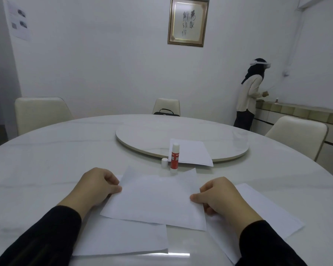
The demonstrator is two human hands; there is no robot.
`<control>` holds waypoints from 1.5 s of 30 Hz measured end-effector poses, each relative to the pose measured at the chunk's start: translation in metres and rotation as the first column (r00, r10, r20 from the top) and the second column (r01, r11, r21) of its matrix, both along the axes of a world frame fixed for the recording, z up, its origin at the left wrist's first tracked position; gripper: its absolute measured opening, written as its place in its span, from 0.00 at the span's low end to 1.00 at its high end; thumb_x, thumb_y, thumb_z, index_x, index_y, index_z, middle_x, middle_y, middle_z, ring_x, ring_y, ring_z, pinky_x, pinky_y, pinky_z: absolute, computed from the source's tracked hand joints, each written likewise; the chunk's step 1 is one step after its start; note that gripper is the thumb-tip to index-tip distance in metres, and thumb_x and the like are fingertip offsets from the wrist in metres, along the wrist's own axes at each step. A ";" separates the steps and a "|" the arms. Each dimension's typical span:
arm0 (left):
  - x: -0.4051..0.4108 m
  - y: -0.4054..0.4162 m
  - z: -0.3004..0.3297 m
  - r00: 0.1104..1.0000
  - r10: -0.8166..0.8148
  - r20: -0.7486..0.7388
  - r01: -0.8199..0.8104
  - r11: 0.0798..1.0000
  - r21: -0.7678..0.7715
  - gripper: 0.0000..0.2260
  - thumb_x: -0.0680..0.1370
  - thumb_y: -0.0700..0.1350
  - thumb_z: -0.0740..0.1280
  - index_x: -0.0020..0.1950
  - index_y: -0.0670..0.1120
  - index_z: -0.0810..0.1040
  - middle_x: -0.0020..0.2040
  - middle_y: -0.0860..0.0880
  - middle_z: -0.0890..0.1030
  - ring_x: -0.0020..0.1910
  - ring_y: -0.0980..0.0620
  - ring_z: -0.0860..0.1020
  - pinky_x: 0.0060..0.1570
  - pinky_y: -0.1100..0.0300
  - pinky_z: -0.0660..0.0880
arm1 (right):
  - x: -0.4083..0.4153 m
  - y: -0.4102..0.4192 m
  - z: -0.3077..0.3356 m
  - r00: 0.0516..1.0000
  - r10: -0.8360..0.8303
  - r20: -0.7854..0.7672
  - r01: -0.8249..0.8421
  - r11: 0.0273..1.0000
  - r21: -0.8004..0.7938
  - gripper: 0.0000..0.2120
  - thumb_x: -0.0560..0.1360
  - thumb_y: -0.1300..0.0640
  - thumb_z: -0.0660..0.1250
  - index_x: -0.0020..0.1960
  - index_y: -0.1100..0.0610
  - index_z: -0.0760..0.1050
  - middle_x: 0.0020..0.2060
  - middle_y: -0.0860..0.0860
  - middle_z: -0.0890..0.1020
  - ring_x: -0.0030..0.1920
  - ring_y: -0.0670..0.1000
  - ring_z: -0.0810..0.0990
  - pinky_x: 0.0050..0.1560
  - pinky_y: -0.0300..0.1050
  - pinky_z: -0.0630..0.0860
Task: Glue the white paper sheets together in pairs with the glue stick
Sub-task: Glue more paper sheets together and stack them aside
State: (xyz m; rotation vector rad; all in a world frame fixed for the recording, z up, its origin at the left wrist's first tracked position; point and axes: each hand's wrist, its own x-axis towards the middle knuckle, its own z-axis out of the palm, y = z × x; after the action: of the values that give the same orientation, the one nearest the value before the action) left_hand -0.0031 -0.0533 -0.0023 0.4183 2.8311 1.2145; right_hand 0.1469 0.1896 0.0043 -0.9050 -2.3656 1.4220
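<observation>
Landmark: glue stick (175, 158), red body, upright on the bench (46, 169), uncapped; white cap (164, 163) standing just beside it on its left.

Held sheet (154, 200) — white paper, directly nearer than the glue stick, pinched at both side edges. Left hand (96, 187) grip: thumb and curled fingers grasping the left edge. Right hand (217, 196) grip: thumb on top, fingers under the right edge, likewise grasping.

Second sheet (123, 239) — flat on the bench, nearer still and partly under the held sheet. Third sheet (265, 214) — nearer and to the right of the glue stick, partly under the right hand. Far sheet (192, 152) — just behind the glue stick, resting on the turntable (142, 135).

Progress, as judged: stick opened and ready; no glue trace discernible on any sheet; whether the far sheet is a finished pair cannot be told. Probably being lined up for joining — remaining sheets yet to be paired.
</observation>
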 end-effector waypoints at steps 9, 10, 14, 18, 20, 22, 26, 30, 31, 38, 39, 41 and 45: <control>0.001 0.002 0.001 0.999 0.011 -0.036 -0.013 0.999 -0.044 0.04 0.68 0.41 0.75 0.36 0.47 0.81 0.37 0.49 0.82 0.36 0.52 0.79 0.31 0.62 0.70 | -0.004 -0.003 -0.002 0.998 -0.017 0.060 0.007 0.985 0.175 0.13 0.60 0.61 0.78 0.28 0.57 0.72 0.24 0.52 0.77 0.20 0.50 0.74 0.26 0.38 0.75; 0.001 0.003 0.000 0.999 0.016 -0.040 -0.018 0.999 -0.046 0.04 0.68 0.41 0.75 0.36 0.47 0.81 0.38 0.50 0.82 0.37 0.52 0.79 0.32 0.62 0.70 | -0.005 -0.003 -0.001 0.998 -0.019 0.068 0.006 0.983 0.181 0.13 0.60 0.61 0.78 0.30 0.57 0.73 0.25 0.52 0.78 0.22 0.51 0.75 0.28 0.39 0.76; 0.002 0.005 -0.001 0.993 0.018 -0.115 -0.033 0.990 -0.134 0.09 0.69 0.43 0.74 0.46 0.49 0.77 0.42 0.53 0.79 0.42 0.54 0.76 0.39 0.64 0.68 | -0.003 -0.006 0.001 0.995 -0.024 0.093 0.005 0.981 0.195 0.15 0.62 0.58 0.78 0.40 0.58 0.74 0.36 0.53 0.80 0.26 0.53 0.78 0.32 0.45 0.81; 0.004 0.007 0.000 0.989 -0.052 -0.137 0.011 0.959 -0.284 0.10 0.74 0.45 0.69 0.54 0.53 0.78 0.52 0.50 0.77 0.52 0.51 0.75 0.50 0.63 0.70 | 0.000 -0.007 0.001 0.995 0.009 0.097 -0.040 0.947 0.318 0.18 0.64 0.53 0.77 0.51 0.48 0.73 0.41 0.47 0.74 0.28 0.45 0.76 0.24 0.35 0.70; 0.005 0.010 0.001 0.989 -0.058 -0.139 0.003 0.930 -0.367 0.09 0.76 0.47 0.66 0.56 0.53 0.79 0.57 0.49 0.76 0.56 0.49 0.74 0.56 0.60 0.72 | 0.000 -0.008 0.000 0.990 0.024 0.141 -0.080 0.911 0.405 0.15 0.66 0.50 0.75 0.52 0.48 0.78 0.39 0.45 0.73 0.29 0.42 0.73 0.25 0.32 0.66; 0.006 0.012 0.004 0.988 -0.064 -0.137 -0.003 0.898 -0.440 0.10 0.78 0.48 0.64 0.58 0.53 0.78 0.59 0.48 0.75 0.59 0.48 0.73 0.58 0.58 0.71 | 0.000 -0.005 0.000 0.990 0.019 0.139 -0.080 0.889 0.450 0.15 0.68 0.48 0.74 0.52 0.50 0.80 0.43 0.46 0.75 0.31 0.41 0.72 0.28 0.31 0.65; 0.006 0.023 0.008 0.960 -0.070 -0.272 -0.030 0.937 -0.349 0.16 0.80 0.51 0.58 0.66 0.49 0.71 0.66 0.46 0.70 0.66 0.45 0.65 0.63 0.56 0.65 | -0.004 -0.007 0.011 0.982 0.102 -0.161 -0.002 0.851 0.525 0.19 0.71 0.43 0.69 0.59 0.50 0.77 0.57 0.48 0.76 0.53 0.47 0.76 0.52 0.40 0.70; 0.012 0.043 0.002 0.813 -0.465 -0.351 0.376 0.879 -0.294 0.24 0.80 0.56 0.53 0.76 0.54 0.56 0.77 0.55 0.54 0.75 0.57 0.50 0.72 0.57 0.48 | -0.027 -0.037 0.019 0.816 0.554 0.163 -0.549 0.655 0.520 0.44 0.66 0.35 0.69 0.76 0.47 0.55 0.76 0.43 0.52 0.76 0.44 0.47 0.72 0.41 0.48; 0.013 0.045 -0.003 0.776 -0.556 -0.296 0.445 0.817 -0.367 0.26 0.80 0.58 0.52 0.77 0.55 0.51 0.78 0.58 0.49 0.75 0.60 0.45 0.73 0.58 0.44 | -0.032 -0.040 0.016 0.763 0.586 0.271 -0.634 0.599 0.489 0.48 0.66 0.33 0.68 0.77 0.47 0.48 0.77 0.43 0.45 0.76 0.44 0.41 0.73 0.43 0.43; 0.004 0.035 -0.024 0.734 -0.677 -0.055 0.484 0.578 -0.657 0.35 0.74 0.69 0.48 0.76 0.57 0.40 0.77 0.58 0.40 0.75 0.60 0.40 0.72 0.59 0.38 | -0.040 -0.028 -0.022 0.711 0.524 0.470 -0.700 0.463 0.543 0.53 0.63 0.23 0.56 0.77 0.47 0.38 0.77 0.43 0.40 0.75 0.42 0.38 0.71 0.40 0.37; 0.004 0.033 -0.022 0.733 -0.679 -0.046 0.490 0.573 -0.657 0.36 0.73 0.71 0.48 0.76 0.57 0.40 0.77 0.58 0.40 0.75 0.60 0.40 0.72 0.59 0.38 | -0.039 -0.027 -0.022 0.712 0.518 0.474 -0.699 0.460 0.547 0.53 0.63 0.22 0.55 0.77 0.46 0.38 0.77 0.43 0.40 0.75 0.41 0.38 0.70 0.40 0.37; 0.003 0.029 -0.020 0.733 -0.680 -0.030 0.505 0.573 -0.645 0.40 0.68 0.74 0.47 0.76 0.60 0.41 0.77 0.59 0.41 0.75 0.59 0.40 0.72 0.60 0.39 | -0.037 -0.025 -0.020 0.714 0.511 0.479 -0.697 0.454 0.556 0.53 0.62 0.21 0.54 0.76 0.45 0.38 0.76 0.41 0.40 0.75 0.41 0.39 0.69 0.40 0.39; 0.002 0.024 -0.020 0.747 -0.664 -0.028 0.506 0.595 -0.625 0.43 0.63 0.78 0.47 0.75 0.63 0.42 0.77 0.60 0.41 0.75 0.60 0.40 0.72 0.60 0.40 | -0.030 -0.021 -0.018 0.715 0.496 0.493 -0.697 0.449 0.559 0.51 0.63 0.21 0.53 0.77 0.44 0.39 0.76 0.40 0.41 0.75 0.41 0.41 0.72 0.42 0.41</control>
State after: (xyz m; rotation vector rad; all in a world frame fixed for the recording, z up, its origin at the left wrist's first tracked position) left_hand -0.0009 -0.0290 -0.0222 1.4054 2.6569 0.1339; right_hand 0.1173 0.1690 -0.0141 0.0285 -3.2425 0.3187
